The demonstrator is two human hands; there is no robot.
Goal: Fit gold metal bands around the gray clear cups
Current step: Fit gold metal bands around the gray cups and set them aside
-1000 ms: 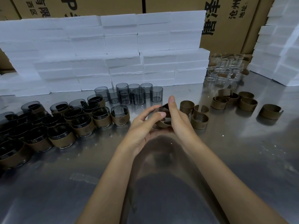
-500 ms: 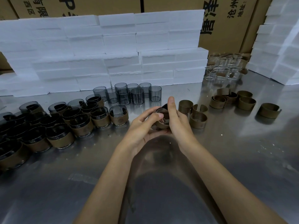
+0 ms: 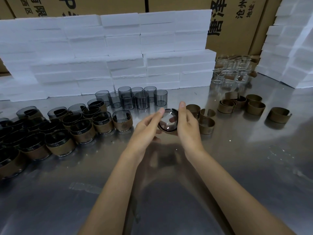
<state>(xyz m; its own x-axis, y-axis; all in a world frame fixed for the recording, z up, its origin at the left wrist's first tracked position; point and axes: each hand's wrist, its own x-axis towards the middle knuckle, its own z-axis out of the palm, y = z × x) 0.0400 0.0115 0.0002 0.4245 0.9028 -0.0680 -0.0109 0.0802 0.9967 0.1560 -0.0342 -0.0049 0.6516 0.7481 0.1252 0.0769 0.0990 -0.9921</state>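
We hold our forearms out over the steel counter [image 3: 237, 167], and between our hands, lifted just clear of it, sits one gray clear cup [image 3: 168, 122], tipped so that its round end faces us. We judge it is turned this way so we can check how the band sits around its wall; only a dark rim shows at the edge, and how far the band is seated we cannot tell. Our left hand [image 3: 145, 131] cradles the cup from the left, fingers [image 3: 160, 111] curled and pressed against its side, thumb reaching to the top edge. Our right hand [image 3: 187, 126] closes on the other side, thumb upright along the rim, the remaining fingers hidden behind the cup.

Just beyond the right hand lie loose gold metal bands [image 3: 205, 122], within easy reach for the next cup, with more bands [image 3: 254, 106] further right. To the left stand the finished banded cups [image 3: 122, 122] in rows. Behind them wait bare gray cups [image 3: 142, 99], then stacked white foam blocks [image 3: 118, 56] and cardboard cartons [image 3: 237, 22].
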